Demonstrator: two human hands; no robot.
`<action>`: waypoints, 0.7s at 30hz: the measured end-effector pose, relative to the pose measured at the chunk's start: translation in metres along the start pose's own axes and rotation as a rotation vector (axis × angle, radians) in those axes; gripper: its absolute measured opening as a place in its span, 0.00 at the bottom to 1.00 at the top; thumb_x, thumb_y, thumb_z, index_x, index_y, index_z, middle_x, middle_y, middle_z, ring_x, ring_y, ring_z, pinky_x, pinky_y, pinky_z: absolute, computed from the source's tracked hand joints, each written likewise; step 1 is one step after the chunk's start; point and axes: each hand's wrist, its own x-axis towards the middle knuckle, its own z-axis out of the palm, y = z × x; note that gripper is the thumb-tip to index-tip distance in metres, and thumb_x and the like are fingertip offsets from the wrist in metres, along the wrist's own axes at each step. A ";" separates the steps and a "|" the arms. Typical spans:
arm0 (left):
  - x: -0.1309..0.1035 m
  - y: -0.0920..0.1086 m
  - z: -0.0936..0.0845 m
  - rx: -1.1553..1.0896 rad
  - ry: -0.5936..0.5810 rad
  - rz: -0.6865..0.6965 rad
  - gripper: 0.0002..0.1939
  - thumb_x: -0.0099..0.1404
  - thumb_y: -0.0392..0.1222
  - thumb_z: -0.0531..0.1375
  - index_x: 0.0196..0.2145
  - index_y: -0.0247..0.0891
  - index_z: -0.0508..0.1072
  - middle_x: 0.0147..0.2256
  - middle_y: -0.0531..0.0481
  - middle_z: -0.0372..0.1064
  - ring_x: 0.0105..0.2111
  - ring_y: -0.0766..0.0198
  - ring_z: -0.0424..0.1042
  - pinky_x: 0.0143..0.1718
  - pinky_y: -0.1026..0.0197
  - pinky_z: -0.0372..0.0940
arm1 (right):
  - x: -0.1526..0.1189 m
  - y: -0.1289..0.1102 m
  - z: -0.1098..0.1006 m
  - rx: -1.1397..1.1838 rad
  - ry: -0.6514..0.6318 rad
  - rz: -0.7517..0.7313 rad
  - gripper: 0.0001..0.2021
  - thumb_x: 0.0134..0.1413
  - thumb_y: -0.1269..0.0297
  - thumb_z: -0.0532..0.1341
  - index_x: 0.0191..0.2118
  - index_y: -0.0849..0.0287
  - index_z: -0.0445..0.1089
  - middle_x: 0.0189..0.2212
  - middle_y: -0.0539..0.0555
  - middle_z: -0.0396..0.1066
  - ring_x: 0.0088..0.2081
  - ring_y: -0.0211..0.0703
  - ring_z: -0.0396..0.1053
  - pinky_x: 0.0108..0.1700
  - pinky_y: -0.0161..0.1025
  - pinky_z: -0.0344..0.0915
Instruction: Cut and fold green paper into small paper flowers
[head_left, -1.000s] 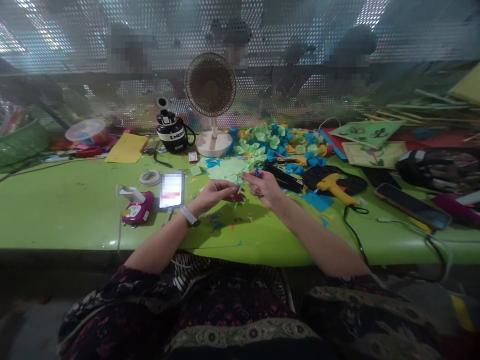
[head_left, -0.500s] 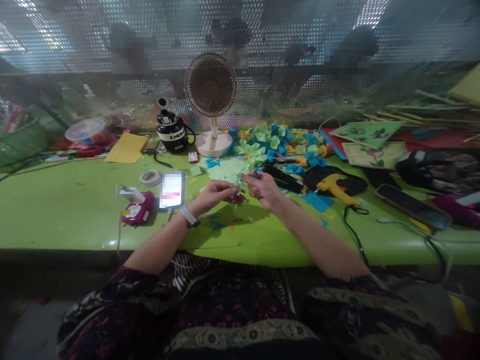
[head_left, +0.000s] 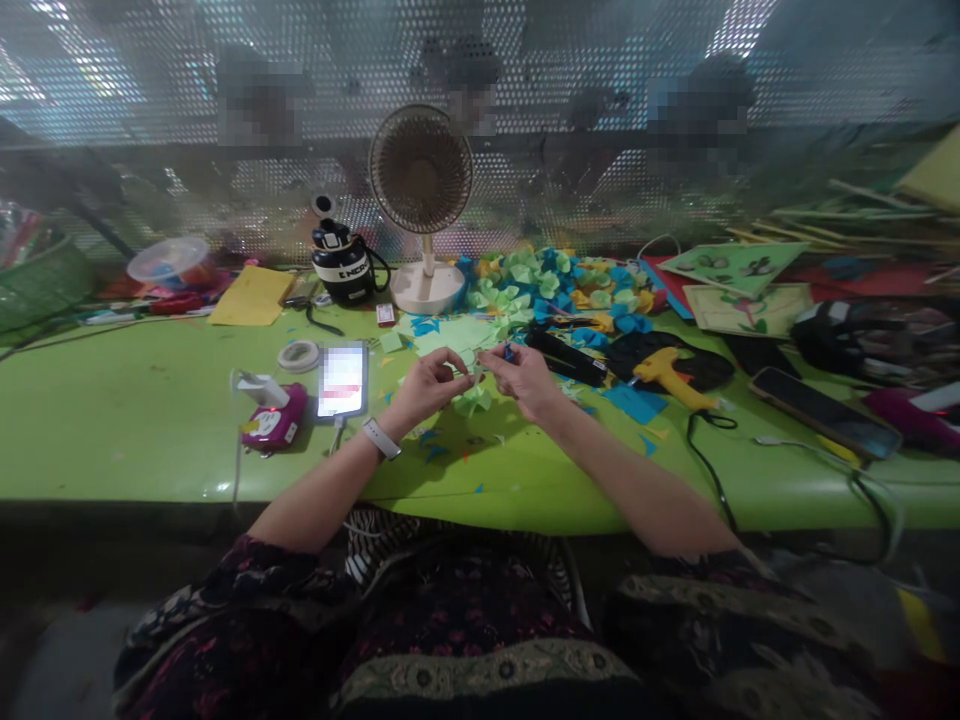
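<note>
My left hand [head_left: 433, 386] is closed in a pinch at its fingertips, with a small pale sliver [head_left: 478, 372] between the two hands. My right hand [head_left: 521, 380] has its fingers bent together around a small blue object [head_left: 508, 352]; its kind is hard to make out. Right beneath the fingertips is a light green paper flower [head_left: 474, 402]; whether it hangs from the fingers or lies on the table I cannot tell. Behind the hands are flat light green paper pieces [head_left: 450, 338] and a heap of green, blue and yellow paper flowers [head_left: 551, 275].
A yellow glue gun [head_left: 671, 378] lies on a black pad, beside a black stapler-like tool [head_left: 568, 358]. Left are a lit phone [head_left: 343, 382], a tape roll [head_left: 298, 355] and a purple plug adapter [head_left: 277, 418]. A fan [head_left: 426, 290] and a black bottle [head_left: 343, 272] stand behind.
My left hand has turned, its fingers now drawn together and raised above the green flower, which shows more fully. My right hand has shifted slightly left.
</note>
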 end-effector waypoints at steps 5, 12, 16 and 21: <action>-0.001 -0.002 0.001 -0.068 -0.097 -0.023 0.18 0.54 0.52 0.69 0.27 0.33 0.71 0.17 0.56 0.66 0.15 0.72 0.64 0.18 0.68 0.61 | 0.001 0.001 -0.001 -0.007 0.037 -0.044 0.21 0.32 0.52 0.74 0.25 0.58 0.65 0.13 0.39 0.50 0.14 0.26 0.43 0.16 0.32 0.39; -0.001 -0.005 0.000 -0.331 -0.182 -0.116 0.18 0.57 0.46 0.67 0.41 0.32 0.76 0.37 0.40 0.78 0.37 0.57 0.78 0.39 0.57 0.72 | 0.002 0.000 -0.004 -0.017 0.136 -0.112 0.22 0.34 0.50 0.73 0.25 0.57 0.63 0.13 0.39 0.49 0.14 0.27 0.43 0.16 0.33 0.40; -0.002 -0.005 -0.002 -0.387 -0.203 -0.169 0.18 0.57 0.43 0.65 0.44 0.32 0.76 0.40 0.37 0.78 0.38 0.55 0.78 0.38 0.56 0.72 | 0.001 0.000 -0.004 -0.043 0.172 -0.156 0.21 0.34 0.50 0.73 0.25 0.57 0.64 0.14 0.40 0.51 0.16 0.28 0.44 0.17 0.33 0.42; -0.002 -0.006 -0.002 -0.369 -0.212 -0.148 0.22 0.59 0.42 0.63 0.51 0.34 0.73 0.43 0.37 0.77 0.40 0.55 0.78 0.39 0.57 0.72 | -0.001 -0.003 -0.002 -0.087 0.180 -0.185 0.20 0.37 0.50 0.72 0.24 0.57 0.64 0.15 0.41 0.53 0.16 0.28 0.46 0.18 0.33 0.43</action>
